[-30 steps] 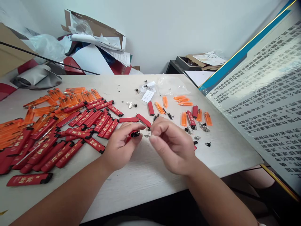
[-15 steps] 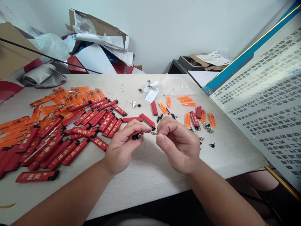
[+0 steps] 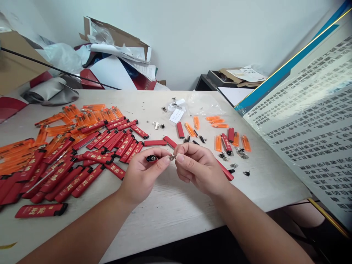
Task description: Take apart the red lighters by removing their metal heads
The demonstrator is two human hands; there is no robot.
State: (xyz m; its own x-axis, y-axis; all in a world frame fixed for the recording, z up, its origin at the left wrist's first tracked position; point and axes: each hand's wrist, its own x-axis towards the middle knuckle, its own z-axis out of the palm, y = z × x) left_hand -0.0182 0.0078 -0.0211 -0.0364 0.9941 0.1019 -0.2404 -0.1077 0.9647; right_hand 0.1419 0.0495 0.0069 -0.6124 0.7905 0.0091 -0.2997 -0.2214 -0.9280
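My left hand (image 3: 141, 176) is closed around a lighter, whose dark end with a round metal opening (image 3: 151, 158) shows between the fingers. Its thumb and forefinger also touch a small metal piece (image 3: 172, 157). My right hand (image 3: 199, 168) pinches that same piece from the other side, so the fingertips of both hands nearly meet. Beyond the hands lie red lighter bodies (image 3: 180, 130) and small black parts (image 3: 202, 139). Left of my left hand, several red lighters with gold characters (image 3: 88, 180) are heaped beside clear orange ones (image 3: 16, 150).
On the right of the table (image 3: 165, 227) lie orange pieces (image 3: 246, 143), metal bits (image 3: 242, 154) and a red lighter (image 3: 225, 170). A clear bag (image 3: 206, 104) is near the back edge. A large printed board (image 3: 310, 110) leans in at right; boxes and papers (image 3: 118, 44) are piled behind.
My right hand has moved left and its fingertips now meet those of my left hand at the metal piece. The red lighter at right, hidden before, now shows beside my right hand.
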